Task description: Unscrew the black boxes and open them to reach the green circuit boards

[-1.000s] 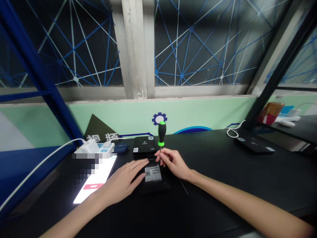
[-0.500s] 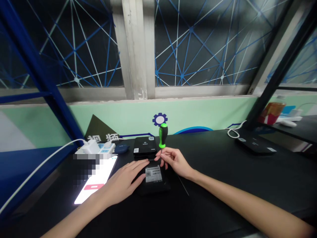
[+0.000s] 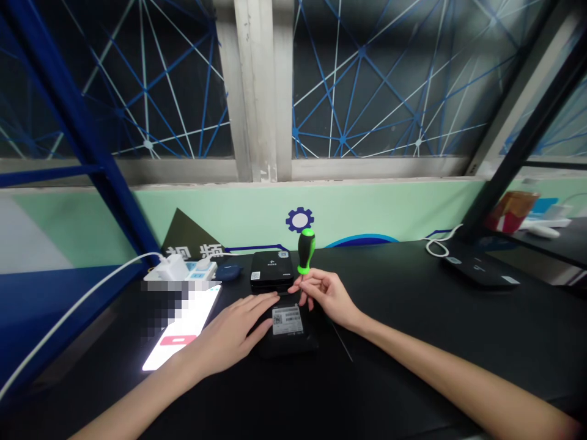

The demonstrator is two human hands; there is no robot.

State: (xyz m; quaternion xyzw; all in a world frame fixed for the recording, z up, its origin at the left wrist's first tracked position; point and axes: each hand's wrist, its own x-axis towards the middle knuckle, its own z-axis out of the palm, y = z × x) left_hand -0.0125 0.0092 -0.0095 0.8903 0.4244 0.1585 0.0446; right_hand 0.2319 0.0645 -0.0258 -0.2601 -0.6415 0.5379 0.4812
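A flat black box with a white label (image 3: pixel 288 321) lies on the black table in front of me. My left hand (image 3: pixel 243 321) rests flat along its left side, fingers stretched out and thumb at the label's edge. Above the box's far right corner, a screwdriver with a green and black handle (image 3: pixel 306 252) stands nearly upright, tip down. My right hand (image 3: pixel 325 296) pinches its thin shaft just below the handle. The screwdriver's tip is hidden by the fingers. Right behind the labelled box sits another black box (image 3: pixel 271 269) with small stickers.
A lit phone (image 3: pixel 188 327) lies left of my left hand. Behind it stand a white power strip (image 3: pixel 208 269) with a charger (image 3: pixel 172 267) and a dark blue case (image 3: pixel 228 272). A black device (image 3: pixel 481 270) and a white cable (image 3: pixel 438 247) are at the right. A thin rod (image 3: pixel 343 343) lies beside the box.
The whole view has shifted slightly, so everything appears a little further right. Both hands keep their places on the box and the screwdriver, whose handle appears turned.
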